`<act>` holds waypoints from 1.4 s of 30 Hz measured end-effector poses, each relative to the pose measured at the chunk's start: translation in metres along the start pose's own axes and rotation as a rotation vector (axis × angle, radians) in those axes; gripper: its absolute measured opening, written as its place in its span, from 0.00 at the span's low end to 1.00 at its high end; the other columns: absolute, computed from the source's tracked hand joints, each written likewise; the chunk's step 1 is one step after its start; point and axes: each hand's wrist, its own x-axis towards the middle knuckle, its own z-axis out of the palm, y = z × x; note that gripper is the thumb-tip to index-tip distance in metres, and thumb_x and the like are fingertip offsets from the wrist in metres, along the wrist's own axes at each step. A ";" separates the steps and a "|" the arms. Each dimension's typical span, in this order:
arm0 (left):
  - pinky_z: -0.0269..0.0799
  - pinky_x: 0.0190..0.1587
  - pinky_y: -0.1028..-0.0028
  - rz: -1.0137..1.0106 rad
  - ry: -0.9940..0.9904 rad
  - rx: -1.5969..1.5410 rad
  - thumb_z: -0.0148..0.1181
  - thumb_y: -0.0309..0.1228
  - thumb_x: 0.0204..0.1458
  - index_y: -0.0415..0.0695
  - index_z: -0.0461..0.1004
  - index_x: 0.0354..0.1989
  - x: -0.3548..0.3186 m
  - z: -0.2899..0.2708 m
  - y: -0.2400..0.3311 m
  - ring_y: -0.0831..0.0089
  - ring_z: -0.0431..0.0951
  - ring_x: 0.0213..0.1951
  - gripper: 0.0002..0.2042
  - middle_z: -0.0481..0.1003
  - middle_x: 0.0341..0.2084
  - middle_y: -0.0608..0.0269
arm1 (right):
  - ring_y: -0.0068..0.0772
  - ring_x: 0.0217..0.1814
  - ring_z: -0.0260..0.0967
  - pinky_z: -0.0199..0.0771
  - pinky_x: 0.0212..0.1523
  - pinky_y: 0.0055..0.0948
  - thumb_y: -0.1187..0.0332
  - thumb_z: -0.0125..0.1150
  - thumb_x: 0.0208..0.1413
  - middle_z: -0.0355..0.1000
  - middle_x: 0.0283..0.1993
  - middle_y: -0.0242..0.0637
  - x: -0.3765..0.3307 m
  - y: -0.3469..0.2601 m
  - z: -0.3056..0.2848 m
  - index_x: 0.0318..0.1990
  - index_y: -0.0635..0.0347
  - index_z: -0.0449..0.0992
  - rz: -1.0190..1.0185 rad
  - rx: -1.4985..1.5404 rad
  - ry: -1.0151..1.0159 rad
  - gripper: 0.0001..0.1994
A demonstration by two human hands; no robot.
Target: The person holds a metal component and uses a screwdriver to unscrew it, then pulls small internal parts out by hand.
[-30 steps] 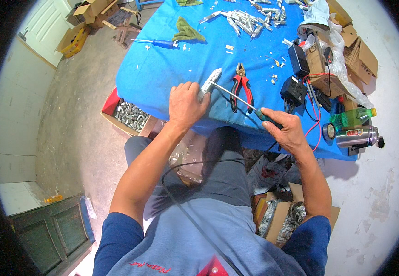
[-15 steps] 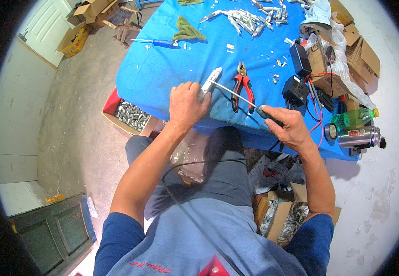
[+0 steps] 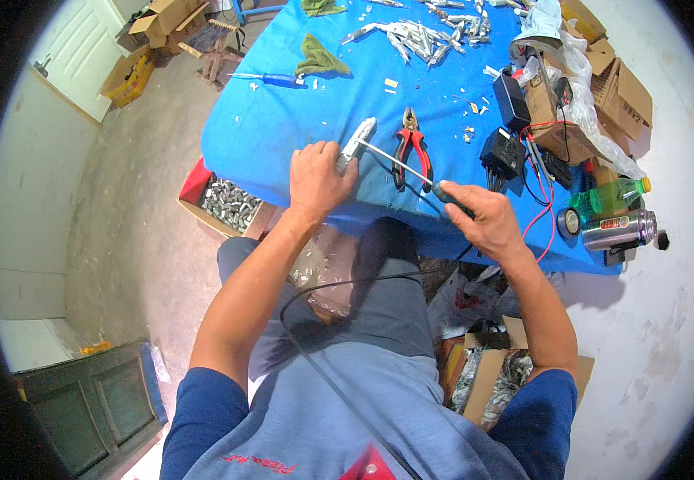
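Note:
My left hand [image 3: 319, 178] is closed around the lower end of a slim silver-white part [image 3: 357, 140] at the near edge of the blue-covered table. Its far end sticks out past my fingers. In my right hand [image 3: 487, 220] is a screwdriver [image 3: 399, 163] with a dark handle, gripped in the palm. Its metal shaft points left, and the tip meets the side of the part. Red-and-black pliers [image 3: 420, 152] lie on the cloth under the shaft, jaws pointing away. How the tip sits against the part is too small to tell.
Several similar parts [image 3: 423, 40] are heaped at the back. A blue screwdriver [image 3: 279, 80] and green cloth [image 3: 319, 58] lie far left. At right stand black adapters [image 3: 504, 154], a green bottle [image 3: 611, 197] and a steel flask [image 3: 619, 230]. A box of metal pieces [image 3: 227, 204] sits below left.
The whole view has shifted slightly, so the table things appear a little further left. Both hands, the part and the screwdriver keep nearly the same arrangement.

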 end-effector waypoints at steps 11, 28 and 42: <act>0.62 0.36 0.59 -0.008 0.008 -0.002 0.66 0.38 0.46 0.42 0.68 0.23 0.001 -0.004 0.003 0.54 0.72 0.32 0.14 0.70 0.23 0.54 | 0.44 0.40 0.77 0.75 0.41 0.32 0.68 0.64 0.56 0.78 0.41 0.48 0.005 -0.006 -0.008 0.51 0.61 0.78 0.082 0.092 -0.085 0.16; 0.62 0.35 0.59 0.009 0.002 -0.014 0.66 0.37 0.45 0.42 0.68 0.23 0.002 -0.001 0.000 0.53 0.71 0.30 0.14 0.70 0.23 0.54 | 0.22 0.32 0.73 0.73 0.34 0.27 0.67 0.63 0.56 0.79 0.31 0.38 0.026 0.002 -0.024 0.53 0.61 0.78 0.660 0.488 -0.284 0.17; 0.63 0.36 0.58 -0.010 0.004 -0.010 0.66 0.36 0.45 0.42 0.68 0.23 0.001 -0.003 0.002 0.53 0.72 0.31 0.13 0.71 0.24 0.53 | 0.32 0.40 0.78 0.76 0.40 0.29 0.68 0.64 0.56 0.80 0.39 0.45 0.014 0.008 -0.005 0.51 0.63 0.78 0.136 0.167 -0.099 0.16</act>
